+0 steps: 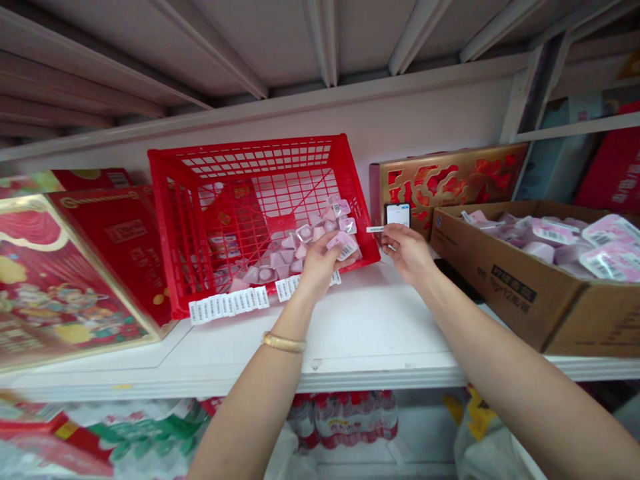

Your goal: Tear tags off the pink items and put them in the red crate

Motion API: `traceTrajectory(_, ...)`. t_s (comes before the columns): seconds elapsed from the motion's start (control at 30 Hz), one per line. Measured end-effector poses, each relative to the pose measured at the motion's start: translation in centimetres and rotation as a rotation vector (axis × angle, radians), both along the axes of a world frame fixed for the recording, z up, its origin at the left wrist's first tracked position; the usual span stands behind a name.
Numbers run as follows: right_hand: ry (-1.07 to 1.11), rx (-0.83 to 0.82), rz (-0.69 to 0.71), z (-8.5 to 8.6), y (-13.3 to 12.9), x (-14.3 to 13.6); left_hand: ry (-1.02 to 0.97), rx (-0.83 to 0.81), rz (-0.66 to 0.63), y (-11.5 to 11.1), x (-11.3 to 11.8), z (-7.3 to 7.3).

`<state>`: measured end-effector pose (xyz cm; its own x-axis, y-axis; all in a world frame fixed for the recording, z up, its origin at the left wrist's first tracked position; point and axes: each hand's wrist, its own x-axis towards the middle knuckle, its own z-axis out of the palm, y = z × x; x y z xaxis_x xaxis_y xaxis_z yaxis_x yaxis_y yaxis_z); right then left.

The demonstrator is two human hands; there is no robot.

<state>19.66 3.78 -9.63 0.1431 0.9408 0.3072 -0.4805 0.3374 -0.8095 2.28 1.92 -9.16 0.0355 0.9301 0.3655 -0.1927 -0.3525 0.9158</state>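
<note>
A red plastic basket [263, 143] lies tilted on the white shelf, with small pink cups [285, 257] heaped in its lower part. At its right front edge my left hand [323, 263] grips a pink cup with a barcode lid [343, 246]. Right of the basket, my right hand [406, 250] pinches a thin white label strip [375, 229], in front of an upright phone [399, 215]. Rows of white barcode labels [229, 305] hang along the basket's front rim. At the right, an open cardboard box [505, 287] holds many more pink cups [550, 233].
Red and gold gift boxes [65, 293] stand at the left. A gold box with red cutouts [450, 180] leans behind the phone. A dark flat object [457, 281] lies beside the cardboard box. Bottled drinks [345, 420] sit below the white shelf [380, 333].
</note>
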Motion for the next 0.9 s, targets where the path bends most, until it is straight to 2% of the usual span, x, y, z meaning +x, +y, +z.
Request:
traceTrajectory(0.13, 0.161, -0.063, 0.152, 0.3, -0.5, 0.0, 0.006, 0.016, -0.035, -0.3, 0.2, -0.4)
traceTrajectory(0.3, 0.061, -0.082, 0.249, -0.1, -1.0, -1.1, 0.055, 0.048, 0.039, 0.0, 0.4, -0.9)
traceTrajectory(0.6, -0.049, -0.031, 0.275, -0.7, -1.4, -1.8, 0.081, 0.038, -0.015, -0.4, 0.6, -1.1)
traceTrajectory(0.9, -0.025, -0.057, 0.296, -0.6, -1.7, -2.2, 0.091, 0.027, -0.029, -0.5, 0.7, -1.1)
